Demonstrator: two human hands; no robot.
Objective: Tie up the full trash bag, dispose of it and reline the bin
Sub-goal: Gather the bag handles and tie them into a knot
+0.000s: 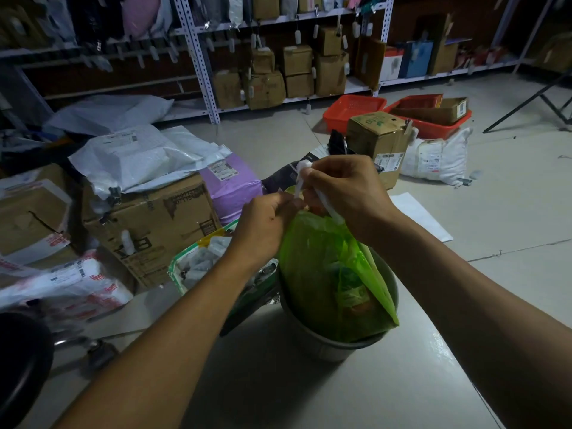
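Note:
A full green trash bag (325, 274) stands in a round grey bin (328, 348) on the floor in front of me. Its top is gathered and pulled up above the bin. My left hand (263, 224) is shut on the bag's gathered neck from the left. My right hand (343, 190) is shut on the bag's white drawstring (301, 176), which sticks up past its fingers. Both hands touch at the top of the bag. Rubbish shows dimly through the green plastic.
Cardboard boxes (148, 224), white and purple mail parcels and an open bag of packets (201, 261) crowd the left. Another box (377, 140) and red baskets (353, 111) sit behind the bin. Shelving (278, 57) lines the back wall. A black chair (21, 360) is at lower left.

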